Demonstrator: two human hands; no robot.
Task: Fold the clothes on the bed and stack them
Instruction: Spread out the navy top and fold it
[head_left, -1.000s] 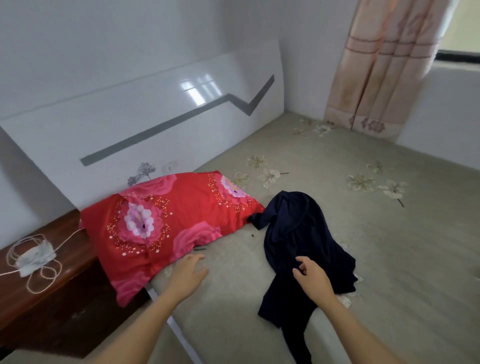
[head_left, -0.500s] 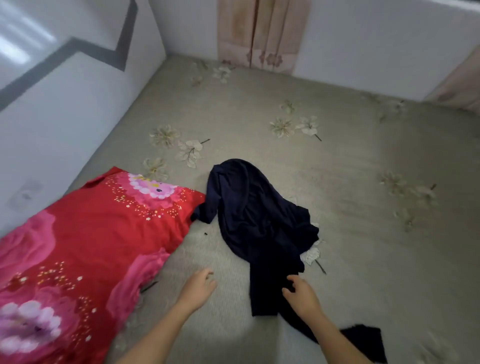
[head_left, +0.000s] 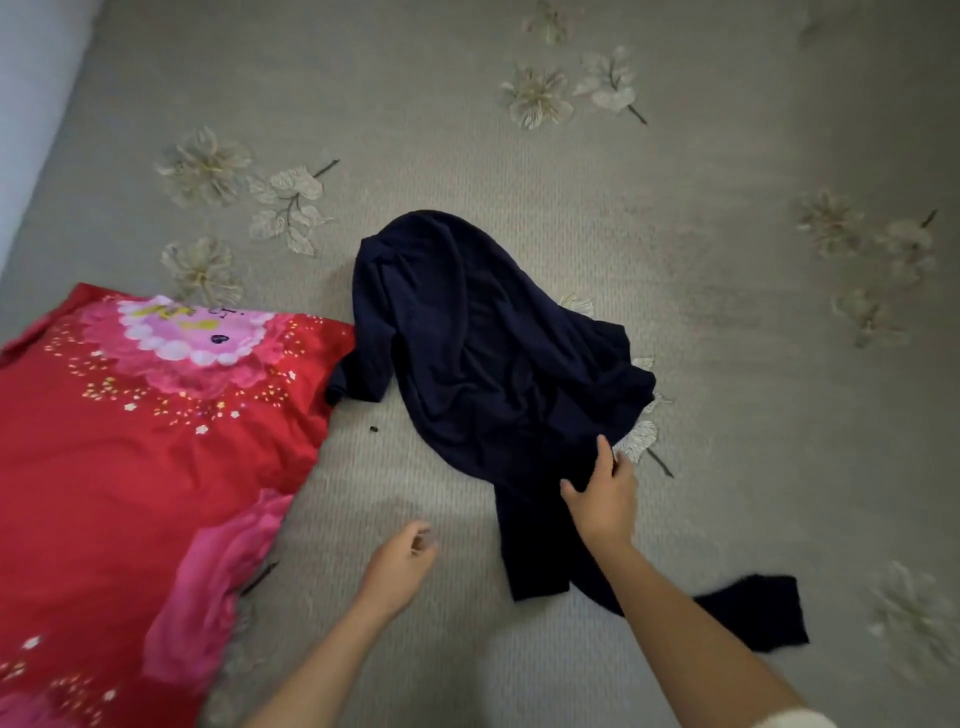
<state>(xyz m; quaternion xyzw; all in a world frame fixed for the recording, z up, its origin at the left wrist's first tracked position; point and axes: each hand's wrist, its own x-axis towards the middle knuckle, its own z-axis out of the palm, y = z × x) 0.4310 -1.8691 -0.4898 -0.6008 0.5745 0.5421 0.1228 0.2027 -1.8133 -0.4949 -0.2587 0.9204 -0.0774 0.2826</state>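
Note:
A crumpled dark navy garment (head_left: 483, 353) lies in a heap in the middle of the bed, with one long part trailing toward me and another end (head_left: 753, 613) showing past my right forearm. My right hand (head_left: 602, 493) rests on the garment's lower right edge, fingers spread and flat, not gripping it. Over the bare sheet to the garment's left, my left hand (head_left: 400, 564) hovers with loosely curled fingers and holds nothing.
A red pillow with pink flowers (head_left: 135, 467) lies at the left, touching the garment's sleeve. The bed has a beige sheet with pale embroidered flowers (head_left: 675, 208). A white headboard (head_left: 26, 104) stands at the far left. A small dark speck (head_left: 374, 428) lies on the sheet.
The view has tilted down onto the bed, so the headboard, curtain and bedside table left the frame. My right hand moved forward onto the garment's edge; my left hand stays over the sheet.

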